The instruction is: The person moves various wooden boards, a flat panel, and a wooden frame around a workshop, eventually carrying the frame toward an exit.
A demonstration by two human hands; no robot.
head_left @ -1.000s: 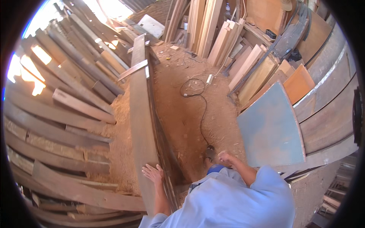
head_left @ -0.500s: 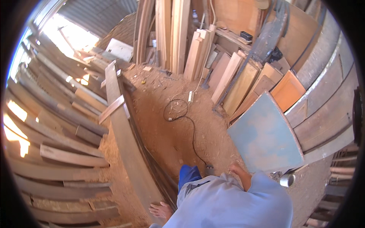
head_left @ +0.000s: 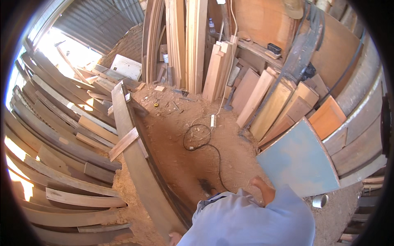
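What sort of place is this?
It looks like a woodworking shop or timber shed: tall upright boards stand at the back, a long plank runs down the middle-left, and what looks like sawdust lies beside it.

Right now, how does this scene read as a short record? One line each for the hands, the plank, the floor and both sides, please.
Left hand: at the near end of the long plank, mostly out of sight
Right hand: near the blue panel; no held thing visible
Across the plank: short board, toward the far end
On the floor: black cable, partly looped; white power strip
Left side: many boards
Right side: blue panel, in front of an orange panel
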